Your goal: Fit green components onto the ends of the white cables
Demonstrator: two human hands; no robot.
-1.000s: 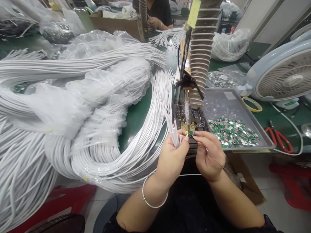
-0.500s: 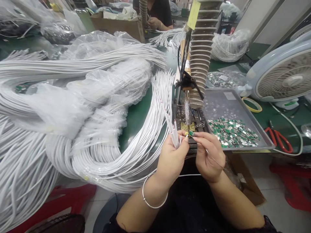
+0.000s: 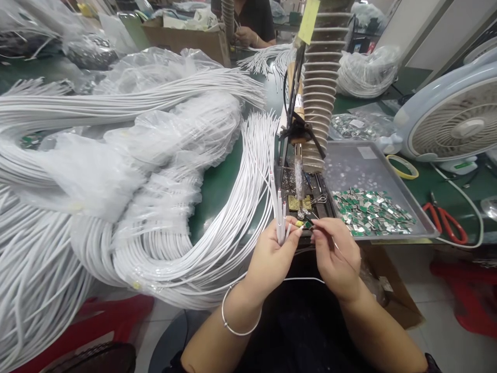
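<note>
My left hand is closed around several white cables whose cut ends point up. One cable end sticks out at its fingertips, beside a small yellow piece I cannot identify. The fingers of my right hand pinch a small green circuit board against that cable end; the fingertips partly hide the join. A thin wire crosses the right palm. Just above the board, the tip of a soldering iron points down from its fixed stand.
Large bundles of white cable cover the left side. A grey tray of small boards lies right, with red-handled pliers, a tape roll and a fan beyond. A ribbed hose hangs centrally. Another person sits opposite.
Both hands have moved slightly downward, so the board now sits a little lower below the iron tip. The cables in my left hand stand more upright.
</note>
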